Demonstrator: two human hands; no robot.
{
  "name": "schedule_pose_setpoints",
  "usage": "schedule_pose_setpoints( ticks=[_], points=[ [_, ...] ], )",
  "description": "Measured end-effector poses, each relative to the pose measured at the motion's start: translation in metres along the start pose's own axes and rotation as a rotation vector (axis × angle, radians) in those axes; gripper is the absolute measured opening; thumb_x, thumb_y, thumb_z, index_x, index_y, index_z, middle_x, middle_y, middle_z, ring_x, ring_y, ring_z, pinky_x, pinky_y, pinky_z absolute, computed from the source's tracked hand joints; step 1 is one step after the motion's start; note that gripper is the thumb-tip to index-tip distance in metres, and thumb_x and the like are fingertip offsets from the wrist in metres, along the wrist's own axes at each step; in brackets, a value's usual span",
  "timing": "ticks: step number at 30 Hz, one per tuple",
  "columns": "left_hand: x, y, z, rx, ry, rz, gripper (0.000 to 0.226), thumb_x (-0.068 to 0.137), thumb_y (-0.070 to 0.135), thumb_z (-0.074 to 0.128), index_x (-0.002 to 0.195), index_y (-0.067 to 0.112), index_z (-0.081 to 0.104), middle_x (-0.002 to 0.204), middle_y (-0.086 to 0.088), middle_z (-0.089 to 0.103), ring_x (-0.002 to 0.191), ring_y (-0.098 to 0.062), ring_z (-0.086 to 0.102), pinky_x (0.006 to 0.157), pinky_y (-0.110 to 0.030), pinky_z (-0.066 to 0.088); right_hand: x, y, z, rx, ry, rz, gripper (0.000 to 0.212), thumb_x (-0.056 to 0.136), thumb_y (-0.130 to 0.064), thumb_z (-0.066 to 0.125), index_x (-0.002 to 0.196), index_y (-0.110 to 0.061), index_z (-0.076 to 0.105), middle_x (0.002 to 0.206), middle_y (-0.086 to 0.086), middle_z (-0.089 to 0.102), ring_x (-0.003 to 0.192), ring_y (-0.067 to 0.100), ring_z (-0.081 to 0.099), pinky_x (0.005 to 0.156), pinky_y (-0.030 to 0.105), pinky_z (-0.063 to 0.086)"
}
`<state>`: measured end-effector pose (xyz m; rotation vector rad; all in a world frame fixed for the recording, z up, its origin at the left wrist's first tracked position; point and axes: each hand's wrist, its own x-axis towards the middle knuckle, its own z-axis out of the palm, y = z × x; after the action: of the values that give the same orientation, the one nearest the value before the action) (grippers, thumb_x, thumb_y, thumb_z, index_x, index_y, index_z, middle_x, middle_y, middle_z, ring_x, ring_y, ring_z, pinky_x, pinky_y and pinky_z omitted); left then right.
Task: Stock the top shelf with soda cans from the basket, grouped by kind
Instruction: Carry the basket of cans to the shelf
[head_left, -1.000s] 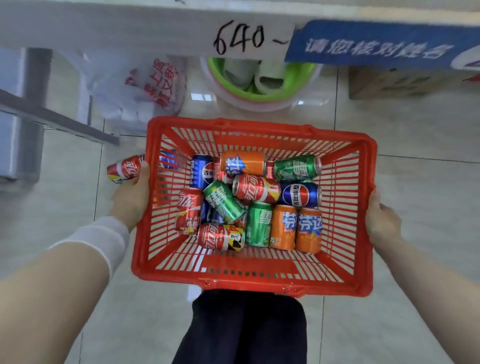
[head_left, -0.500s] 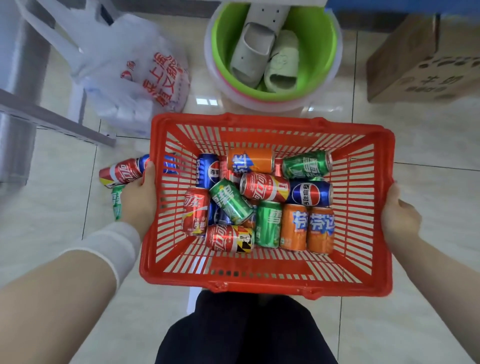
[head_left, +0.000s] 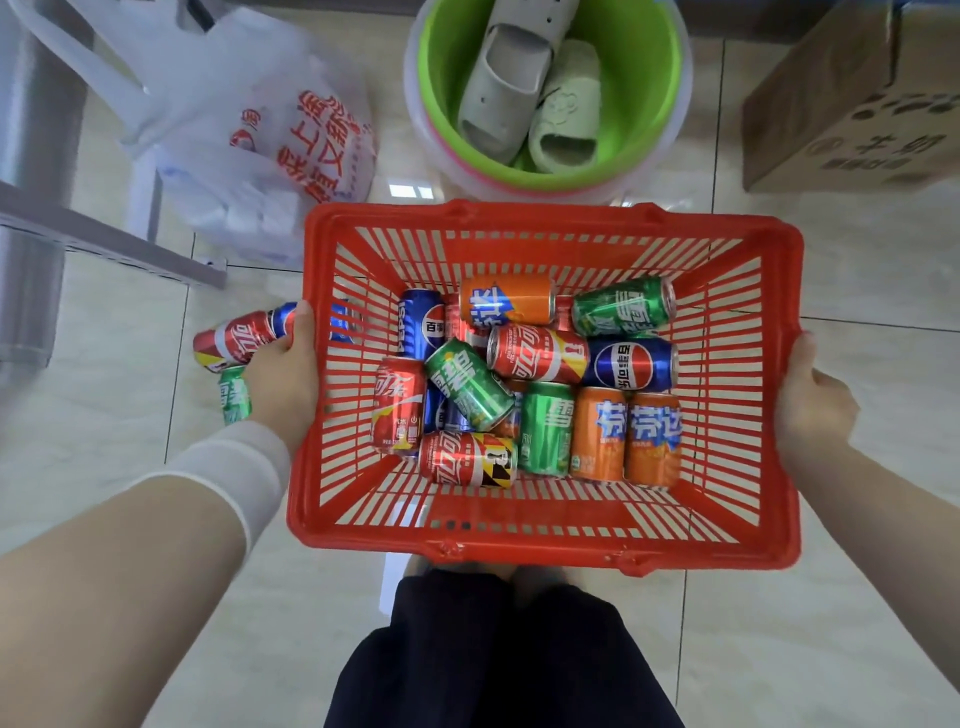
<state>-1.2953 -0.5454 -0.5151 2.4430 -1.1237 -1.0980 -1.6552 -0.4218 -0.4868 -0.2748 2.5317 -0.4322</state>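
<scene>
I hold a red slatted plastic basket above the tiled floor. My left hand grips its left rim and my right hand grips its right rim. Inside lie several soda cans on their sides: orange ones, green ones, red cola ones and blue Pepsi ones. On the floor just left of the basket, partly behind my left hand, lie a red cola can, a blue can and a green can. No shelf is in view.
Beyond the basket stand a green basin holding slippers, a white plastic bag with red print, and a cardboard box at the far right. A grey metal frame runs along the left. My dark trouser legs show below.
The view has tilted down: the shelf edge with its labels left the frame. The basket sits lower, closer to the floor. Both hands keep their grip on the rims.
</scene>
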Motion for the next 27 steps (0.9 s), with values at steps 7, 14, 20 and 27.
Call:
schedule_pose_setpoints(
  ticks=[7,14,20,27],
  points=[
    [0.000,0.003,0.003,0.029,0.009,-0.010,0.048,0.089,0.065,0.030,0.068,0.027,0.051,0.069,0.005,0.057,0.063,-0.009,0.055,0.056,-0.021,0.038,0.003,0.001,0.005,0.049,-0.011,0.020,0.058,0.096,-0.055,0.019,0.091,-0.009,0.053,0.089,0.014,0.050,0.081,0.029,0.048,0.077,0.033,0.035],
    [0.005,0.013,0.003,0.037,-0.027,0.001,0.046,0.089,0.064,0.031,0.067,0.027,0.047,0.068,0.005,0.055,0.061,-0.009,0.053,0.050,-0.021,0.034,0.001,0.013,0.010,0.075,0.018,0.070,0.065,0.093,-0.061,0.018,0.088,-0.007,0.055,0.082,0.012,0.055,0.078,0.030,0.053,0.081,0.041,0.045],
    [0.005,0.011,0.004,0.032,-0.040,-0.001,0.044,0.089,0.064,0.031,0.069,0.029,0.047,0.070,0.006,0.056,0.063,-0.009,0.055,0.050,-0.022,0.035,0.002,0.011,0.009,0.064,0.027,0.041,0.060,0.096,-0.055,0.020,0.090,-0.005,0.053,0.085,0.012,0.052,0.078,0.027,0.051,0.076,0.035,0.039],
    [0.006,0.003,0.007,0.045,-0.025,-0.028,0.047,0.089,0.066,0.029,0.073,0.025,0.049,0.069,0.007,0.053,0.063,-0.009,0.053,0.068,-0.030,0.042,0.010,0.012,0.008,0.019,0.014,0.038,0.061,0.096,-0.056,0.018,0.091,-0.006,0.052,0.087,0.012,0.052,0.077,0.026,0.050,0.075,0.034,0.039]
  ],
)
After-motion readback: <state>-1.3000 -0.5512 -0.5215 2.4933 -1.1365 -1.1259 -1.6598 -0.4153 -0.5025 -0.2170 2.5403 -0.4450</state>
